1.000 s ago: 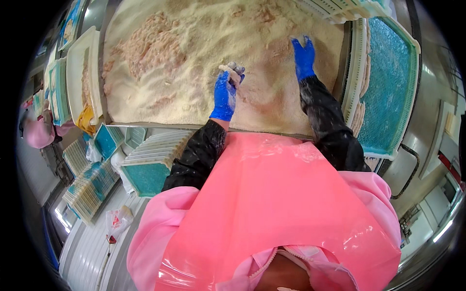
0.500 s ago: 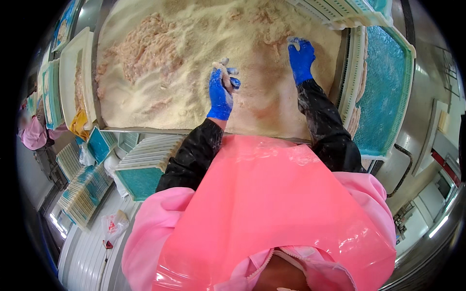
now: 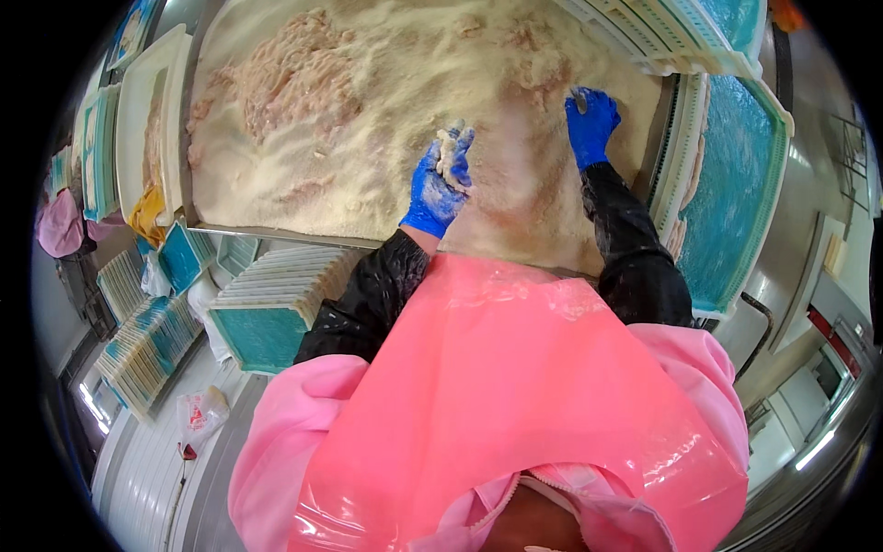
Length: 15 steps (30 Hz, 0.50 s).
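Note:
My left hand (image 3: 434, 195), in a blue glove, is closed around a crumb-coated strip of raw meat (image 3: 449, 155) just above the pale crumbs. Its fingertips are caked with crumbs. Further right my right hand (image 3: 593, 127), also blue-gloved, is closed with its fingers curled toward the thumb. Whether something small sits in that grip is hidden. Both hands are over a wide metal-edged tray (image 3: 276, 235) spread with cream-coloured crumbs (image 3: 386, 83). A heap of raw pinkish meat pieces (image 3: 299, 78) lies in the crumbs at the far left.
Along the tray's right side stands a crate with a blue-green mesh base (image 3: 736, 193); pale strips show at its inner edge. Another crate (image 3: 644, 37) overhangs the far right corner. Stacked trays (image 3: 262, 322) stand at the near left, and a white tub (image 3: 138, 120) adjoins the left side.
My left hand has shifted slightly right and turned, with the meat strip now lying across its fingers. The right hand appears a little further right and nearer; the whole view has also shifted.

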Motion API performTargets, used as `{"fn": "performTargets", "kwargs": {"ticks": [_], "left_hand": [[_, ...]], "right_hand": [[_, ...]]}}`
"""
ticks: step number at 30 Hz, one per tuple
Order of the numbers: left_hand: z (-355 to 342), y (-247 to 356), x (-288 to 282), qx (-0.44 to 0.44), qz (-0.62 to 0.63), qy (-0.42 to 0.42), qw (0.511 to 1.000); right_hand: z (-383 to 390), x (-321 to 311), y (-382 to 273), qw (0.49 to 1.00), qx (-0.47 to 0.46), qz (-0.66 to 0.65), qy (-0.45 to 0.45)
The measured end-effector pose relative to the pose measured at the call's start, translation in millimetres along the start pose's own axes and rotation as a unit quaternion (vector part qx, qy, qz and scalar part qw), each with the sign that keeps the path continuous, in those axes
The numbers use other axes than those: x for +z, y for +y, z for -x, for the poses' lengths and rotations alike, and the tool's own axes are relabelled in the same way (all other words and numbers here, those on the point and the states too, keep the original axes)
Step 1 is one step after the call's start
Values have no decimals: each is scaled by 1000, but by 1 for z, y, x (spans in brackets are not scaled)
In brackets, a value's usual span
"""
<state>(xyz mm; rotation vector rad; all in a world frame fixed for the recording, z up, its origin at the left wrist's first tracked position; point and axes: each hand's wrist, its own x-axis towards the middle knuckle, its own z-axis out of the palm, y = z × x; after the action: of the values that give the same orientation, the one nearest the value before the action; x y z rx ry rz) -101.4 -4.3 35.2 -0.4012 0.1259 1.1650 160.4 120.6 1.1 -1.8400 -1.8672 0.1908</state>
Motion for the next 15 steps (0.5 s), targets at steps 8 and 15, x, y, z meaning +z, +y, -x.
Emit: {"fn": "performTargets", "kwargs": {"ticks": [8, 15], "left_hand": [[-5, -35, 52, 75, 23, 19, 997], [-9, -47, 54, 103, -48, -5, 994]], "right_hand": [[52, -82, -109, 781, 201, -567, -166], [96, -106, -136, 932, -85, -280, -213]]}}
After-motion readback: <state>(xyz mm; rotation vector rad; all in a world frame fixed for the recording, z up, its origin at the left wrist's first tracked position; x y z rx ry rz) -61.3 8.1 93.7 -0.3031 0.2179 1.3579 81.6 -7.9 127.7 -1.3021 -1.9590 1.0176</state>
